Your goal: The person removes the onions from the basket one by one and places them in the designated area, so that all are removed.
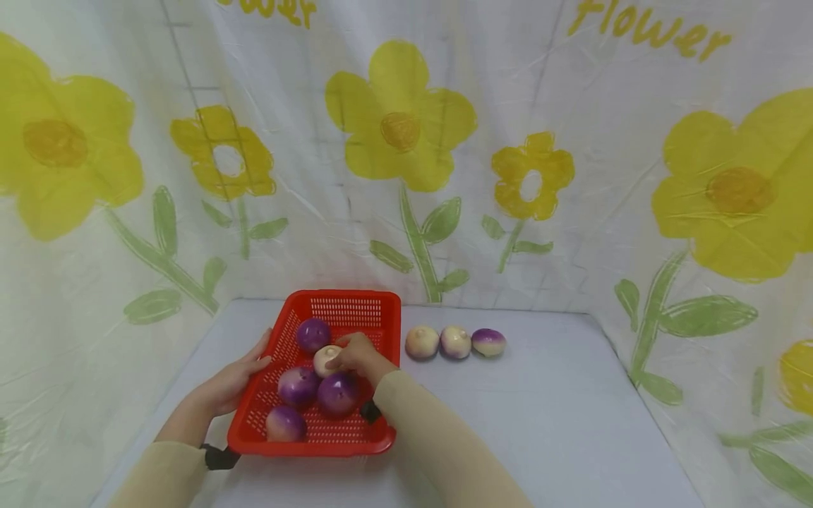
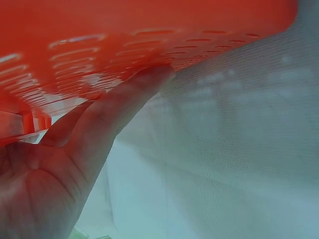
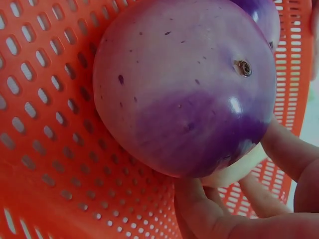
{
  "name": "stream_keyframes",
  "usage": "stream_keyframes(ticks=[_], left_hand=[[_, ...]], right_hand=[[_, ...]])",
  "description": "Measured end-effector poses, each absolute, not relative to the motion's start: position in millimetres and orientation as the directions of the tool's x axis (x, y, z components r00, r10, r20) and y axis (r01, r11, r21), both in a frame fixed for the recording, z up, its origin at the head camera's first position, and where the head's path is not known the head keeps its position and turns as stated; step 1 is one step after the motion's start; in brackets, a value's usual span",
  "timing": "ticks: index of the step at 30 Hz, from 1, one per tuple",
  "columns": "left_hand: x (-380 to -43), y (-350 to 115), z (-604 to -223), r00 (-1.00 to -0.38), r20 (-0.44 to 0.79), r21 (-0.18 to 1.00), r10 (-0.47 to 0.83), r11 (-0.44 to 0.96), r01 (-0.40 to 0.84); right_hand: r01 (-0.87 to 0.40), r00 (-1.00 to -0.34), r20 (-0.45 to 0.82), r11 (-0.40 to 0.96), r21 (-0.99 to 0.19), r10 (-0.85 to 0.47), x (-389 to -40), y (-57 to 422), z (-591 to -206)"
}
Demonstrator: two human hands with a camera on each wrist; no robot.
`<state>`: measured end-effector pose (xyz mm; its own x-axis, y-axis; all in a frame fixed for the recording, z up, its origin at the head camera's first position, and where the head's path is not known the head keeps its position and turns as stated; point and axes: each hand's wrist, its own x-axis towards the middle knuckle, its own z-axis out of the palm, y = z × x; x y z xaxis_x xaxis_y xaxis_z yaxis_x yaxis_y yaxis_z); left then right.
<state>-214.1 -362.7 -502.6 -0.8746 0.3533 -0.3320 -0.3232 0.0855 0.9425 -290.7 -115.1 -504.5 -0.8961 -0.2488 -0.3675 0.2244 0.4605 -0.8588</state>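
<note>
Red basket (image 1: pixel 391 317), five turnips (image 1: pixel 298 384) inside

A creased white sheet (image 1: pixel 317 219) is hanging as the backdrop, catching even light. In the head view, a big yellow flower (image 1: pixel 400 116) is showing on it at twelve, small ones at ten and two, another big one at three. Green stems (image 1: pixel 419 247) are dropping below them. Yellow lettering (image 1: pixel 651 32) is running at eleven and between one and two. A pale table (image 1: pixel 540 416) is spreading from four to eight.
</note>
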Motion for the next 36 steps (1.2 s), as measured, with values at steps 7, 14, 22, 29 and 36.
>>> stream_keyframes(ticks=[7,14,22,29,36], left_hand=[[-210.8,-360.8,-500.9,-0.874,-0.331,0.942,0.356,0.077,-0.326],[-211.6,-360.3,-503.9,-0.874,-0.341,0.940,0.346,0.090,-0.331],[-211.8,-362.9,-500.9,-0.874,-0.342,0.940,0.345,0.108,-0.325],[-211.2,-363.5,-500.0,-0.877,-0.336,0.942,0.343,0.112,-0.317],[-210.8,-360.5,-500.1,-0.880,-0.338,0.941,0.333,0.116,-0.318]], right_hand=[[0.207,-0.914,-0.324,0.404,-0.891,-0.245,-293.0,-107.0,-499.1],[0.196,-0.935,-0.282,0.345,-0.918,-0.217,-299.0,-94.7,-478.9],[0.129,-0.939,-0.200,0.252,-0.959,-0.279,-296.0,-76.3,-442.5],[0.095,-0.938,-0.134,0.136,-0.986,-0.319,-291.5,-55.3,-420.5],[0.046,-0.956,-0.071,0.097,-0.994,-0.284,-284.3,-24.5,-412.1]])
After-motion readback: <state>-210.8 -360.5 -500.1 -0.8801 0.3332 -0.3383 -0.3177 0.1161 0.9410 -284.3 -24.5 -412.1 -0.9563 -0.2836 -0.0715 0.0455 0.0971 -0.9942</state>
